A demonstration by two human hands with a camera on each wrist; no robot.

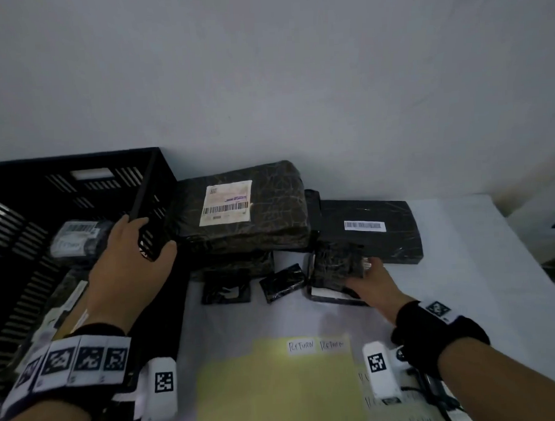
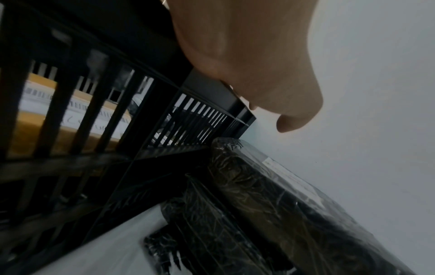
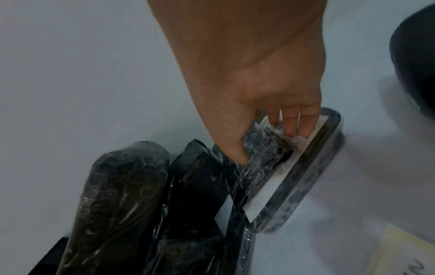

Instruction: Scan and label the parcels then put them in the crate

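Right wrist view shows the right hand (image 3: pixel 256 104) pinching a small wrapped parcel (image 3: pixel 266 147), thumb on one side and fingers (image 3: pixel 290 126) curled over the far edge, where a white label shows. That small parcel sits on top of a flat parcel (image 3: pixel 303 178) with a white sheet under its film, so the grip looks meant to lift only the upper one.

From the head, the same hand (image 1: pixel 373 281) reaches forward on the right, and its parcel (image 1: pixel 336 265) lies just in front of a long black box (image 1: pixel 382 237) bearing a barcode strip. To the left stands a big parcel (image 1: pixel 247 208) stacked on another, its barcode label facing up, likely so it can be scanned. Two small black packets (image 1: pixel 282 282) lie near on the tabletop (image 1: pixel 463 281).

Further left, the left hand (image 1: pixel 129 258) grips the right wall of the black crate (image 1: pixel 22 221), thumb outside and fingers over the rim, probably steadying it. Labelled parcels already lie inside. Near the person, a yellow sheet (image 1: pixel 271 388) carries handwritten "RETURN" labels (image 1: pixel 315 345), ready for sticking.
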